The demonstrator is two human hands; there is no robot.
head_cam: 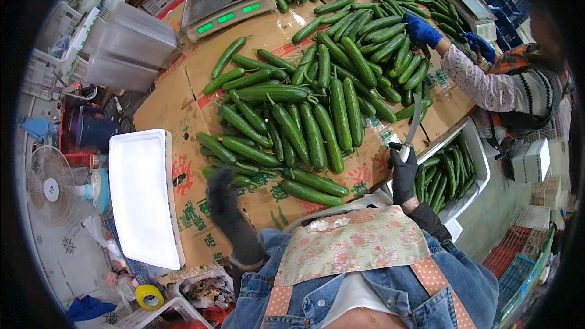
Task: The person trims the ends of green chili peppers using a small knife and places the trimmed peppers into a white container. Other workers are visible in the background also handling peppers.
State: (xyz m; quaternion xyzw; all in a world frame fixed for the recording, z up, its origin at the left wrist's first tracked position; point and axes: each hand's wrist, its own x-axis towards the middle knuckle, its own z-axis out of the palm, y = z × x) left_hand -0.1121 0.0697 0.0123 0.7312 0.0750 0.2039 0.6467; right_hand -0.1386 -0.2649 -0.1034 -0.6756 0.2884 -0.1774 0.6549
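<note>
A large heap of cucumbers [315,132] lies on the cardboard-covered table [183,224] before me. My left hand [224,205], in a dark glove, is blurred at the near left edge of the heap, beside some cucumber ends; whether it grips anything cannot be told. My right hand [404,173], in a black glove, holds a knife [415,121] by its white handle, the curved blade pointing away from me. To the right of that hand, a white foam box [480,164] holds more cucumbers [445,173]. Two cucumbers [315,187] lie at the table's near edge.
A white foam lid or box [144,196] stands at the left edge. A scale [233,11] with cucumbers on it is at the back left. A co-worker's blue-gloved hand [420,31] reaches into the heap at right. A fan [51,187] and yellow tape roll [149,297] are at left.
</note>
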